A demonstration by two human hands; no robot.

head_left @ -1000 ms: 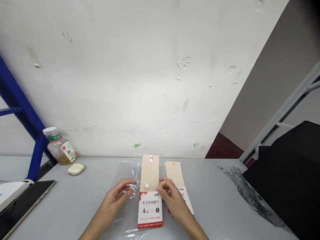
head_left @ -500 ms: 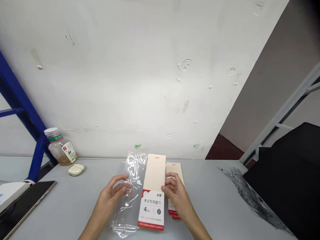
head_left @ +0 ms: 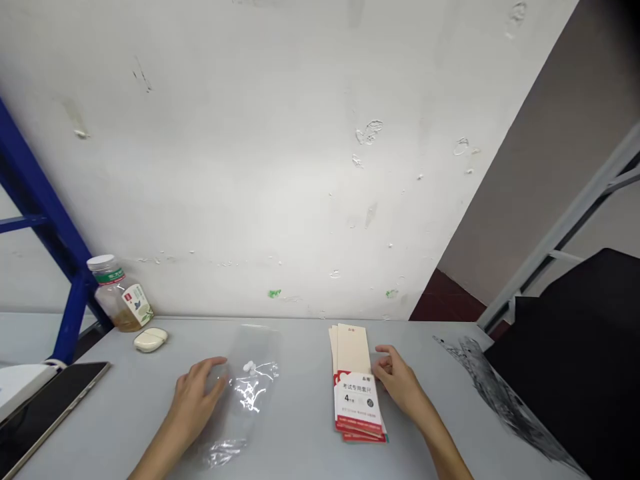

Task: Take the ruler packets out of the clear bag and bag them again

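A clear plastic bag lies flat on the grey table, left of the middle. My left hand rests at its left side, thumb and index finger apart; whether the fingertips touch the film I cannot tell. Further right, several cream, white and red paper packets with printed Chinese text lie in a slightly fanned stack. Just beside the stack's right edge is my right hand, fingers loosely bent and apart, with nothing visible in it.
At the back left stand a jar with a white lid and a small cream case. A dark phone leans by a white device at the left. Black fabric and a crumpled dark-patterned sheet lie right.
The packet that lay on the clear bag is now on top of the stack at right. My right hand moved right, off the packet; my left hand and the bag shifted left.
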